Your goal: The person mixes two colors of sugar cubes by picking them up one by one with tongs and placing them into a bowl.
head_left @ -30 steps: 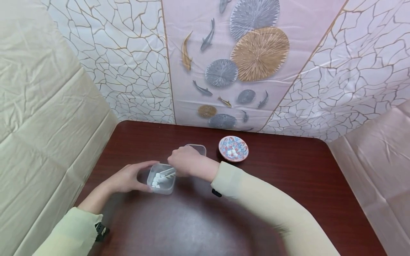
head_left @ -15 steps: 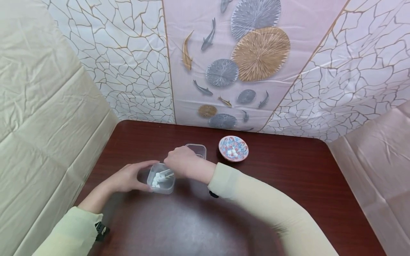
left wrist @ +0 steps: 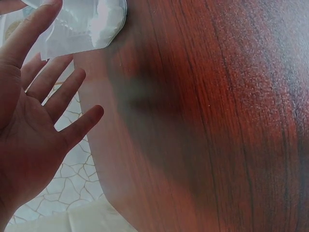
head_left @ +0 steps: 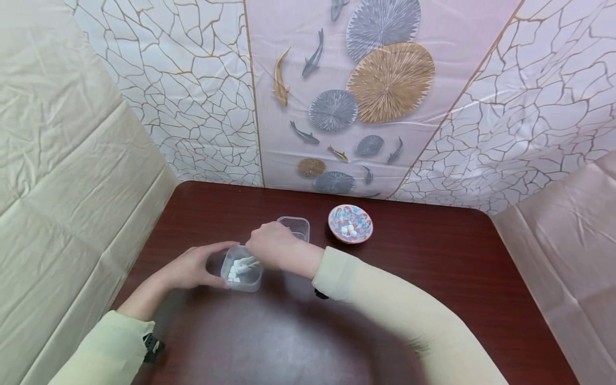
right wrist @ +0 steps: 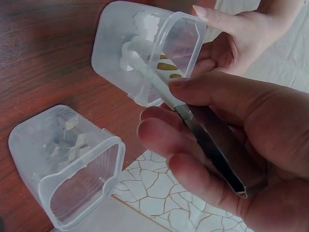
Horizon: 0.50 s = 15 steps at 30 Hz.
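My left hand (head_left: 187, 268) grips a clear plastic container (head_left: 246, 286) by its sides, thumb and fingers spread across it. White cube-like pieces (head_left: 233, 275) lie in the container. From the right, my right hand (head_left: 273, 246) holds tongs (right wrist: 210, 142) with a dark, shiny handle and pale tips. Those tips reach down inside the container, among the white pieces; whether they pinch one cannot be told. In the left wrist view the container (left wrist: 77, 34) sits at the top edge, beside the thumb.
Behind my right hand stands a second clear container (head_left: 299, 223); the right wrist view shows small pale pieces (right wrist: 72, 145) in it. A patterned bowl (head_left: 335, 214) farther right holds several white pieces (head_left: 348, 230). Patterned cloth (head_left: 202, 96) hangs behind the dark red table (head_left: 433, 256).
My right hand has shifted slightly left, and the two tong arms look closer together than before. The left hand and the container have stayed in place.
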Motion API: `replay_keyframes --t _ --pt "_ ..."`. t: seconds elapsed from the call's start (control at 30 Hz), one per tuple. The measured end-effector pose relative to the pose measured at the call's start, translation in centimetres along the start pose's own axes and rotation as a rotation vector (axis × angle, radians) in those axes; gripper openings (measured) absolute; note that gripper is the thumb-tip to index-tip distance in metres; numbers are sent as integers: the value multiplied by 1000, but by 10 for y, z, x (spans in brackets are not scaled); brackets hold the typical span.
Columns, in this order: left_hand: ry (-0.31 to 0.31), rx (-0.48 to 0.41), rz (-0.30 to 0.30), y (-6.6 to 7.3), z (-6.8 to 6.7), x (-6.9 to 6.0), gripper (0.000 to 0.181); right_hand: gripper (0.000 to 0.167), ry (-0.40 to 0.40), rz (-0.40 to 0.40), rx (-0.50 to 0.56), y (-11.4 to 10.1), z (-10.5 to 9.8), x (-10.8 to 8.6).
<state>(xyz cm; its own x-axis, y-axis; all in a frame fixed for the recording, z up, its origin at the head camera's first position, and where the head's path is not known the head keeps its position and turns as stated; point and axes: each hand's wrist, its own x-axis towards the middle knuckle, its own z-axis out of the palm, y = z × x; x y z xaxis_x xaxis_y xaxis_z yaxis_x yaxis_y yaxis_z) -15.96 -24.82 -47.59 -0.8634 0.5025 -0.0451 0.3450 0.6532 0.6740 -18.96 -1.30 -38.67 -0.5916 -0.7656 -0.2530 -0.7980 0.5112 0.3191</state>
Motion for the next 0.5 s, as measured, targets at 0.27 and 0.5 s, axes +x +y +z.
replay_keyframes --t 0.27,0.5 --pt "16 21 26 -1 0 -1 94 12 -12 -15 87 12 5 -2" --pt "25 34 32 1 -1 0 94 10 -25 -49 248 27 9 -3"
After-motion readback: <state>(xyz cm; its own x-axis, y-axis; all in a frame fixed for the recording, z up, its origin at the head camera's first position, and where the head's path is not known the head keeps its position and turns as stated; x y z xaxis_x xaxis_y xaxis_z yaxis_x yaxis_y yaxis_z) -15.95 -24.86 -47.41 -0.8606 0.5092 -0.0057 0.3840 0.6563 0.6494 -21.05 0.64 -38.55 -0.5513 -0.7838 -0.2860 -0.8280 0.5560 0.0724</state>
